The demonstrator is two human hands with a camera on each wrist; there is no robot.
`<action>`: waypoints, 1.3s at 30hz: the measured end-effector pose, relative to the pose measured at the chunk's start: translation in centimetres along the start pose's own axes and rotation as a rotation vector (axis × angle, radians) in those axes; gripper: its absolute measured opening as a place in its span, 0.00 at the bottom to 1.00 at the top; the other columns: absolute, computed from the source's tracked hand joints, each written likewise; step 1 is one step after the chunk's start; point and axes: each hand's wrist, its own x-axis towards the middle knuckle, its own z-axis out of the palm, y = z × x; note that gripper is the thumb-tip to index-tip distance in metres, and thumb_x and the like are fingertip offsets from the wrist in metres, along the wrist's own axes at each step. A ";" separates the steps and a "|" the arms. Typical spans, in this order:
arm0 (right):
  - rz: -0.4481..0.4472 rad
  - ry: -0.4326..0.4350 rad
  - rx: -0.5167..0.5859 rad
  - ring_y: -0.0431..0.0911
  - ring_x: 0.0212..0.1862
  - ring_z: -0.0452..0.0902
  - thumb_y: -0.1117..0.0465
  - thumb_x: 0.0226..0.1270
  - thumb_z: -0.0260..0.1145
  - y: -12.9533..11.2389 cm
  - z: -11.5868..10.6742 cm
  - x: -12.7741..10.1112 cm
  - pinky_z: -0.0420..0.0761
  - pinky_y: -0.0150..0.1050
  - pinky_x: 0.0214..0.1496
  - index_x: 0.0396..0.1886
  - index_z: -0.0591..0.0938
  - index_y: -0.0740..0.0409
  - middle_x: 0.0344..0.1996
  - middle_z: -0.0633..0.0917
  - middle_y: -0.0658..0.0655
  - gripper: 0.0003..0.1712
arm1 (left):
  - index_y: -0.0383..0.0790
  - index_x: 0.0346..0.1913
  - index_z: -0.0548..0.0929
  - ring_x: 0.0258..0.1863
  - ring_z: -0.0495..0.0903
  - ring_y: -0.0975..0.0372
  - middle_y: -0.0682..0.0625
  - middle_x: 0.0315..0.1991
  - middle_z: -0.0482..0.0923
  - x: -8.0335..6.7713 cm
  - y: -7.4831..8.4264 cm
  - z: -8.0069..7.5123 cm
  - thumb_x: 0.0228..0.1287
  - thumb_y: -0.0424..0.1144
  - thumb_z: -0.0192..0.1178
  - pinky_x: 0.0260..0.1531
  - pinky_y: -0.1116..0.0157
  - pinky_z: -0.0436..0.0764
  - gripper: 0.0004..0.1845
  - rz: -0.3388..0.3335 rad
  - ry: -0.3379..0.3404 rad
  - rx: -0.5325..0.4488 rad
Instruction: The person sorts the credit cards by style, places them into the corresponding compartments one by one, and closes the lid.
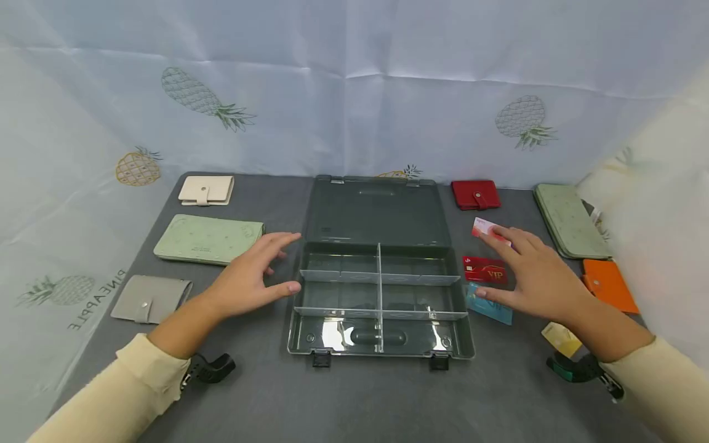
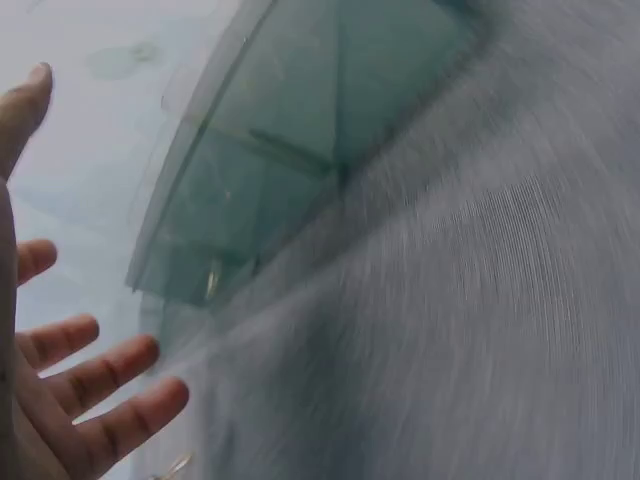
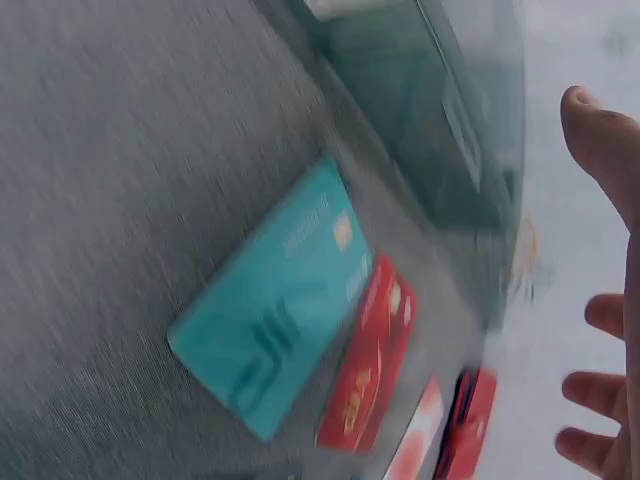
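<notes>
A dark green plastic case [image 1: 380,280] lies open in the middle of the grey table, its lid back and clear dividers splitting the tray into compartments. My left hand [image 1: 256,271] hovers open just left of the case [image 2: 290,170], fingers [image 2: 105,375] spread, holding nothing. My right hand [image 1: 528,271] hovers open on the right, above a red VIP card [image 1: 484,269] and a teal card [image 1: 493,309]. A pink card [image 1: 483,228] lies just beyond the fingertips. In the right wrist view the teal card [image 3: 275,335] and red card [image 3: 365,375] lie flat beside the case.
Wallets ring the case: cream [image 1: 207,189], long green [image 1: 208,239] and grey [image 1: 151,298] on the left; red [image 1: 475,194], long green [image 1: 570,220] and orange [image 1: 608,284] on the right. A yellow card [image 1: 560,338] lies near my right wrist. Pineapple-print cloth backs the table.
</notes>
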 end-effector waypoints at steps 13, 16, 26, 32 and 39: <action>0.185 -0.120 0.388 0.70 0.67 0.66 0.52 0.67 0.77 8.1 2.5 2.3 0.73 0.77 0.60 0.78 0.68 0.67 0.71 0.70 0.74 0.47 | 0.41 0.77 0.72 0.52 0.82 0.52 0.40 0.73 0.69 1.8 -1.9 4.1 0.73 0.37 0.69 0.40 0.64 0.81 0.33 -0.138 0.085 -0.446; 0.249 -0.142 0.453 0.71 0.67 0.65 0.53 0.70 0.75 9.6 3.3 3.0 0.70 0.75 0.63 0.78 0.67 0.69 0.71 0.69 0.75 0.46 | 0.40 0.76 0.72 0.53 0.81 0.50 0.39 0.73 0.69 2.2 -2.4 4.0 0.73 0.33 0.68 0.41 0.66 0.81 0.31 -0.154 0.055 -0.550; 0.414 -0.207 0.487 0.70 0.65 0.64 0.52 0.74 0.73 11.2 4.1 4.4 0.70 0.70 0.66 0.74 0.71 0.71 0.68 0.68 0.76 0.40 | 0.39 0.78 0.70 0.58 0.77 0.46 0.36 0.74 0.67 2.1 -3.3 3.6 0.68 0.28 0.71 0.44 0.67 0.80 0.37 -0.162 -0.026 -0.699; 0.456 -0.229 0.508 0.67 0.60 0.67 0.55 0.74 0.74 11.3 3.9 5.3 0.73 0.64 0.62 0.70 0.68 0.70 0.64 0.71 0.75 0.37 | 0.40 0.78 0.70 0.57 0.77 0.47 0.37 0.74 0.68 2.2 -3.5 3.6 0.68 0.27 0.72 0.44 0.66 0.80 0.37 -0.165 -0.024 -0.705; 0.415 -0.203 0.475 0.58 0.48 0.77 0.55 0.81 0.66 10.7 2.7 6.1 0.78 0.46 0.50 0.61 0.72 0.67 0.49 0.83 0.68 0.23 | 0.40 0.78 0.71 0.57 0.77 0.48 0.38 0.75 0.69 2.0 -3.6 3.6 0.68 0.28 0.71 0.44 0.66 0.80 0.37 -0.157 -0.012 -0.693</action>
